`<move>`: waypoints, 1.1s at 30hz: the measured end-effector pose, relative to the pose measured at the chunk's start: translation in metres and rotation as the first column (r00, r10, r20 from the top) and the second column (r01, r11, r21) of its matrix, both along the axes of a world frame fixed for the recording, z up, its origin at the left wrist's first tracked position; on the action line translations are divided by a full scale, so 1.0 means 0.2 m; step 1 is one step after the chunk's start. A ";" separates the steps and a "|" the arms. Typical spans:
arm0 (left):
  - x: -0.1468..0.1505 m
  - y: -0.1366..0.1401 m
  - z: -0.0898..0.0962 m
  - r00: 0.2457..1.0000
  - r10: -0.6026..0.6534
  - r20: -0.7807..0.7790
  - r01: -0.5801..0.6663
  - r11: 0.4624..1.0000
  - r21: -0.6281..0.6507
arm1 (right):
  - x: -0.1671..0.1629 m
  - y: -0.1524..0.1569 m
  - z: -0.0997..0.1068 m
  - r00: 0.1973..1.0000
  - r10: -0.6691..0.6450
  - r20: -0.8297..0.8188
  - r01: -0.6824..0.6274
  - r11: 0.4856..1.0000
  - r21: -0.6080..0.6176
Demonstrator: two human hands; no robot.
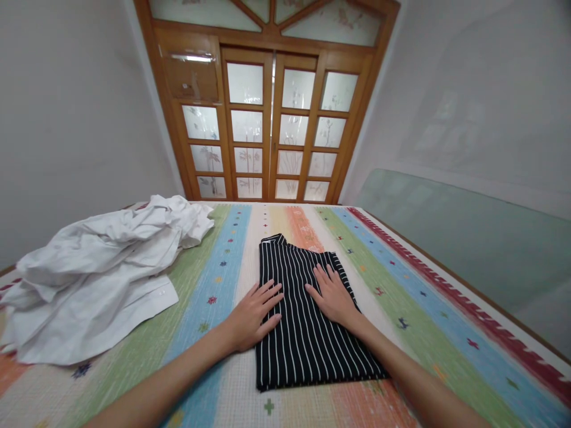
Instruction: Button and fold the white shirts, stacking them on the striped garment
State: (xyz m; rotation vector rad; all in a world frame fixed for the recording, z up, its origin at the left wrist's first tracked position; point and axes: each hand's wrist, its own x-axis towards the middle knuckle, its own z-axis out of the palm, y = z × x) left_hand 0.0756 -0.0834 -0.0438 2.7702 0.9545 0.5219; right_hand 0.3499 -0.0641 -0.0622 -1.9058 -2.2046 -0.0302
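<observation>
A black shirt with white stripes (298,315) lies folded into a flat, roughly rectangular bundle, its collar at the far left corner. My left hand (252,315) rests on the shirt's left edge, fingers stretched out over the fabric. On the upper right part of the same shirt lies my right hand (333,297), palm down with the fingers spread. Neither hand grips the cloth. The near edge of the bundle shows between my forearms.
A crumpled white garment (102,273) is heaped at the left. Beneath everything is a colourful striped cover (214,303). A pale green panel (464,238) runs along the right side, and wooden doors with glass panes (270,125) stand beyond the far edge.
</observation>
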 end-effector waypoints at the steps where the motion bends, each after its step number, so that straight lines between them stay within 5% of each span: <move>1: 0.00 0.00 0.00 1.000 0.004 -0.001 -0.004 1.000 -0.005 | -0.01 -0.01 0.00 1.000 0.003 0.003 -0.003 1.000 0.010; 14: 0.00 0.01 -0.01 1.000 0.002 0.017 -0.002 1.000 -0.005 | -0.24 -0.40 0.03 0.979 0.190 -0.070 -0.194 0.978 -0.069; 33: 0.00 0.03 -0.10 0.968 0.227 0.106 -0.223 0.974 -0.041 | -0.01 -0.06 -0.01 0.999 0.023 0.028 -0.022 0.999 -0.029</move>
